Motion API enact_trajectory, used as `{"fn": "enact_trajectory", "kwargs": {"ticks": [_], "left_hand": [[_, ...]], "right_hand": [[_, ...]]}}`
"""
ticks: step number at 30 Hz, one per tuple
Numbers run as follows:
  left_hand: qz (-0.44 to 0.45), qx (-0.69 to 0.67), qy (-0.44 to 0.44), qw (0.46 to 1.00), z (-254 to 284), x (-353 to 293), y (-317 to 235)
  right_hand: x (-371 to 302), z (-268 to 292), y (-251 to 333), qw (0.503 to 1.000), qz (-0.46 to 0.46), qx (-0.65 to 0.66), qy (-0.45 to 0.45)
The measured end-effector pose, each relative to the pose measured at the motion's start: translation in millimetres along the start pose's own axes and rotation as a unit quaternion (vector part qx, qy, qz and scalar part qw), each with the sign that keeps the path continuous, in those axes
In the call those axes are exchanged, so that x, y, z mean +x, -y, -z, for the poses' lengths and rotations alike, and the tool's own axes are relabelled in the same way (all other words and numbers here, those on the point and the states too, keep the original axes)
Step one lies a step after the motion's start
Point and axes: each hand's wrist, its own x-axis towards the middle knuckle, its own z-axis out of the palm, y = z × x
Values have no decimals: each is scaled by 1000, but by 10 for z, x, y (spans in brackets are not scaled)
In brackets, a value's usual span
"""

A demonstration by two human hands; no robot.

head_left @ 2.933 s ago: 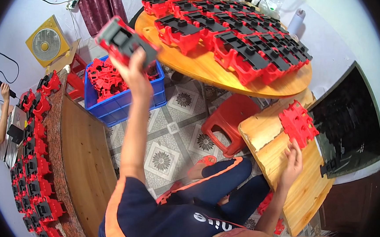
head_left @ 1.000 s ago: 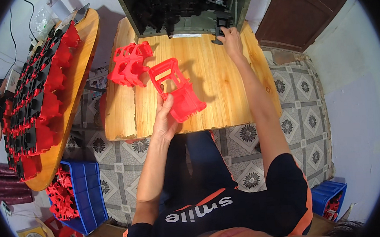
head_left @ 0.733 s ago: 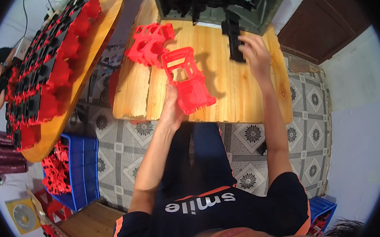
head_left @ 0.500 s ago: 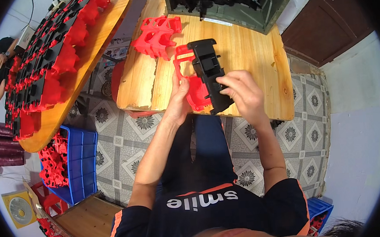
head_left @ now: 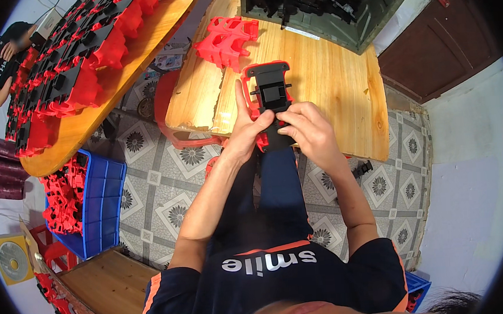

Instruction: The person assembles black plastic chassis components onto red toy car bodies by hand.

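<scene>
A red plastic frame with a black plastic part (head_left: 271,94) laid on top of it rests at the near edge of a small wooden table (head_left: 328,87). My left hand (head_left: 245,131) grips its left side, thumb on the black part. My right hand (head_left: 308,131) grips its near right end. A pile of loose red frames (head_left: 226,39) lies at the table's far left. Behind the table stands a dark green crate (head_left: 334,2) holding several black parts.
A long wooden table (head_left: 123,78) at the left carries several red-and-black assemblies. A blue crate (head_left: 94,203) of red frames sits on the tiled floor. A red stool (head_left: 170,113) stands under the small table. Another person (head_left: 3,60) works at the far left.
My right hand took a black part from the green crate and brought it onto the red frame my left hand holds. Both hands now press the two together.
</scene>
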Motion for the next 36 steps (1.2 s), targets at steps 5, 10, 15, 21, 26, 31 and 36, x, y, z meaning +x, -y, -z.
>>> {"fn": "enact_trajectory", "kwargs": {"ticks": [5, 10, 15, 21, 26, 31, 36], "left_hand": [[-1, 69, -14, 997, -191, -25, -99], [-38, 117, -33, 992, -241, 49, -158], [-181, 390, -84, 899, 106, -139, -212], [-247, 398, -152, 871, -96, -790, -653], [-344, 255, -208, 879, -26, -1252, -1085], [-442, 300, -241, 810, 251, -1666, -1311], [-642, 128, -469, 593, 1039, -2172, -3180]], "right_hand": [[234, -99, -248, 974, -119, 45, -186], [430, -333, -365, 895, -266, 348, -78], [556, -521, -146, 851, -222, 462, -114], [594, -595, 541, 902, -92, 417, -67], [526, -847, 808, 881, -100, 437, 149], [643, -1257, 1317, 866, -61, 472, 155], [743, -1219, 1063, 856, -17, 488, 167]]}}
